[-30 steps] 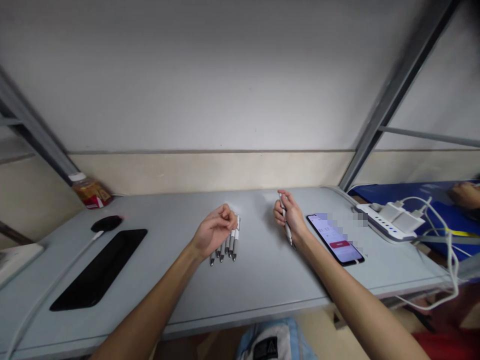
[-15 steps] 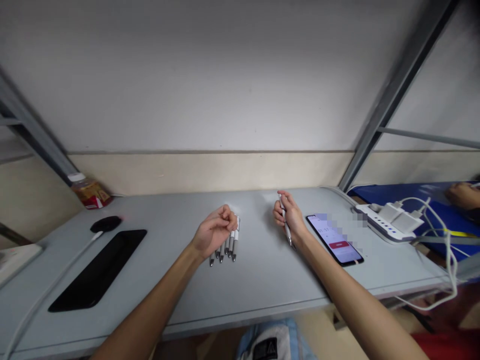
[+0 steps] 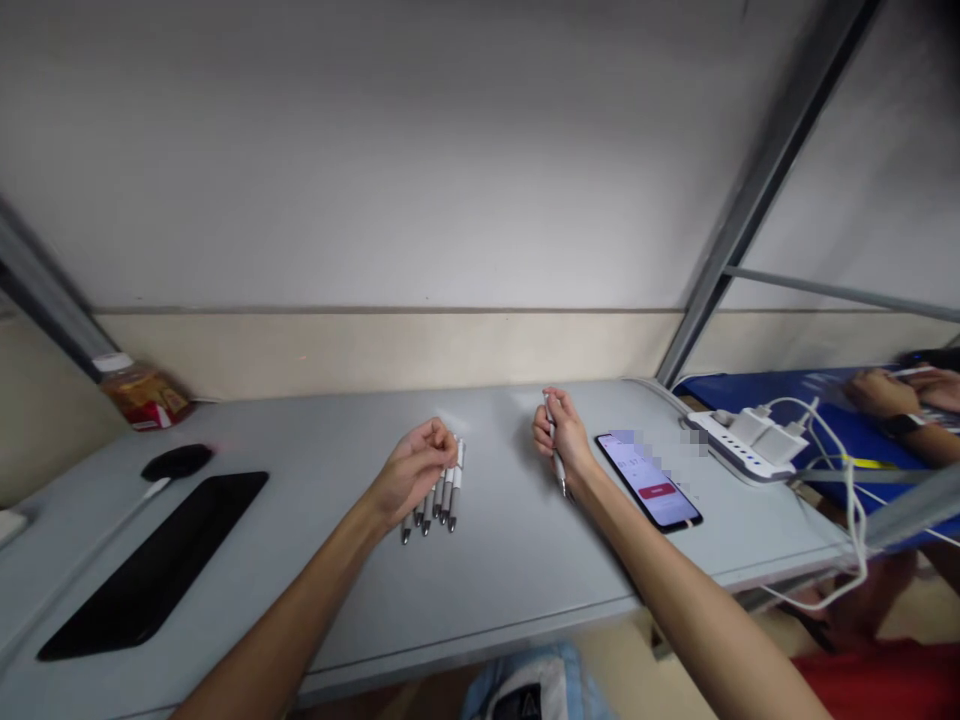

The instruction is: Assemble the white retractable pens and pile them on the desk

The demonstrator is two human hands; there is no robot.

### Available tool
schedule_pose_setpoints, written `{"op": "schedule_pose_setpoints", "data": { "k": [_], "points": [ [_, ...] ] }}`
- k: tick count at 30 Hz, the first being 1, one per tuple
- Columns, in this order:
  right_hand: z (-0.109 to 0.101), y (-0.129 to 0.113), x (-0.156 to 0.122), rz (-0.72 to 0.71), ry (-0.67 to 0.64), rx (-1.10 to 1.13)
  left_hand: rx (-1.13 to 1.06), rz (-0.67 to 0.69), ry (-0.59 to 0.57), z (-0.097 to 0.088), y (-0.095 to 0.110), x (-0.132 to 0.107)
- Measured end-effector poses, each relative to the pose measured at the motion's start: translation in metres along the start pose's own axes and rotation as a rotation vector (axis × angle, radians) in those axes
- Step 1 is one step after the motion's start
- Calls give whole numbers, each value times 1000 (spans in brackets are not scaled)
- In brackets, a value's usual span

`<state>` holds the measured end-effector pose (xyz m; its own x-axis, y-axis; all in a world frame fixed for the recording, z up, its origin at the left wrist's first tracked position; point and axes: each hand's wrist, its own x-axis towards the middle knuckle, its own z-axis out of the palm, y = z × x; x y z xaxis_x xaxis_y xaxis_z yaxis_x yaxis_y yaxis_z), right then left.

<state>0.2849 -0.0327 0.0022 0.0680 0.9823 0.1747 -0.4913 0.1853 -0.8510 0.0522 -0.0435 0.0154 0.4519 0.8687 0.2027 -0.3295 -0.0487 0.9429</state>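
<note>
My left hand (image 3: 411, 468) rests on the grey table (image 3: 510, 560), fingers curled over the upper ends of a row of several white pens (image 3: 441, 496) lying side by side. Their grey tips stick out below the hand. My right hand (image 3: 559, 435) is closed around a single white pen (image 3: 556, 462), held nearly upright with its tip pointing down toward the table. The two hands are about a hand's width apart.
A phone (image 3: 649, 480) with a lit screen lies just right of my right hand. A white power strip (image 3: 739, 447) with chargers and cables sits further right. A black tray (image 3: 150, 565), a black mouse (image 3: 176, 462) and a bottle (image 3: 142, 395) are left. Another person's hands (image 3: 896, 395) are at far right.
The view has shifted to the right, so everything sits a little further left in the picture. Both hands keep the same grip and position on the table.
</note>
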Motion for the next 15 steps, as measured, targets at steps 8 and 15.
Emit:
{"op": "schedule_pose_setpoints", "data": {
  "k": [8,15],
  "points": [
    [-2,-3,3,-35,8,5,1324,220,136,1,-15,-3],
    [-3,-5,4,-30,25,-6,1658,207,164,-4,-20,-5]
  ]
}}
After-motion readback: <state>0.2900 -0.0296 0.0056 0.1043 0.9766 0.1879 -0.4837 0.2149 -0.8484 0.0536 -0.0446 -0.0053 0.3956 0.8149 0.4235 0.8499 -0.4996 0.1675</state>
